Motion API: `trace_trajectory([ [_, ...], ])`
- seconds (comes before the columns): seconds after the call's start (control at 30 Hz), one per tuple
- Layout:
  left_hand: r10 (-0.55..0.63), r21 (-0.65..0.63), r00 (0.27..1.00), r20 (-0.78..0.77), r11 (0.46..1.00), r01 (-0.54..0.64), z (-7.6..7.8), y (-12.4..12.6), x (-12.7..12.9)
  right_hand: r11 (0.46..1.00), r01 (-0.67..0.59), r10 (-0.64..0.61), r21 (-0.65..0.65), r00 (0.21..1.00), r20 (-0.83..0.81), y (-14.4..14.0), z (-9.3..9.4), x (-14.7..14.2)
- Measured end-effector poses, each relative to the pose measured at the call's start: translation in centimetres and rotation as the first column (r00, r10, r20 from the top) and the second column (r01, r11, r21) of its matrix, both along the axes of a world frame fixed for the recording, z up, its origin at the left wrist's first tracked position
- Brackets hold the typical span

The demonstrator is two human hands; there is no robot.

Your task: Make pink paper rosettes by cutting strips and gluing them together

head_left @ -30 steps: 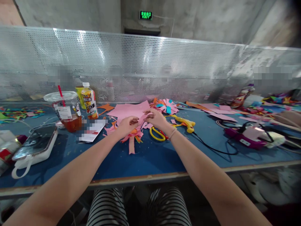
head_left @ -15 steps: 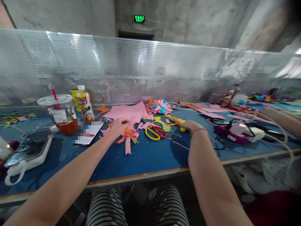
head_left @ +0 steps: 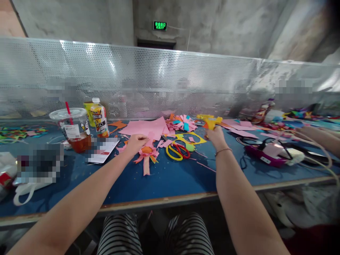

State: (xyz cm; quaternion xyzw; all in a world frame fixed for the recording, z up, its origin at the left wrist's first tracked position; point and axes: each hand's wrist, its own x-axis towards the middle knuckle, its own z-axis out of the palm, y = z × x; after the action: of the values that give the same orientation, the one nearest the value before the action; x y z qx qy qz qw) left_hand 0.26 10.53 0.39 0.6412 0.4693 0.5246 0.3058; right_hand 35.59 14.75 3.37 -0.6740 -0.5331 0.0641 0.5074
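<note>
My right hand (head_left: pixel 216 136) grips the handle of a yellow glue gun (head_left: pixel 209 121) and holds it raised above the blue table (head_left: pixel 164 179), nozzle pointing left. My left hand (head_left: pixel 136 142) rests on a pink and orange paper flower with ribbon tails (head_left: pixel 146 154), fingers pinching a pink strip at its top. Yellow-handled scissors (head_left: pixel 176 151) lie between my two hands. A large pink paper sheet (head_left: pixel 145 126) lies just beyond my left hand.
A cup of iced tea with a red straw (head_left: pixel 73 128) and a drink bottle (head_left: pixel 100 117) stand at the left. A finished paper flower (head_left: pixel 183 122) lies at the back. A purple device with cables (head_left: pixel 265 153) sits right. Another person's arm (head_left: pixel 318 136) reaches in at far right. A perforated metal screen (head_left: pixel 159 81) backs the table.
My right hand left the pink paper, reached right to the yellow glue gun, took hold of it and lifted it off the table. My left hand stayed on the paper flower.
</note>
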Motion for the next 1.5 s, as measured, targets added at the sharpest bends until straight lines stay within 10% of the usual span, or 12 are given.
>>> trace_trajectory([
  [0.13,-0.036,-0.064,0.983,0.18,0.997,0.048,-0.3,0.3,-0.1,0.973,-0.18,0.193,0.141,0.978,-0.079,-1.5,1.4,-4.7],
  [0.4,-0.003,-0.152,0.984,0.176,0.988,0.03,0.7,-0.8,0.5,0.973,-0.212,0.171,0.091,0.926,0.336,-4.0,1.4,-11.1],
  [1.5,-0.08,-0.135,0.972,0.223,0.985,0.112,1.0,-1.6,0.9,0.952,-0.306,0.254,0.01,0.807,0.533,-3.3,0.2,-11.4],
])
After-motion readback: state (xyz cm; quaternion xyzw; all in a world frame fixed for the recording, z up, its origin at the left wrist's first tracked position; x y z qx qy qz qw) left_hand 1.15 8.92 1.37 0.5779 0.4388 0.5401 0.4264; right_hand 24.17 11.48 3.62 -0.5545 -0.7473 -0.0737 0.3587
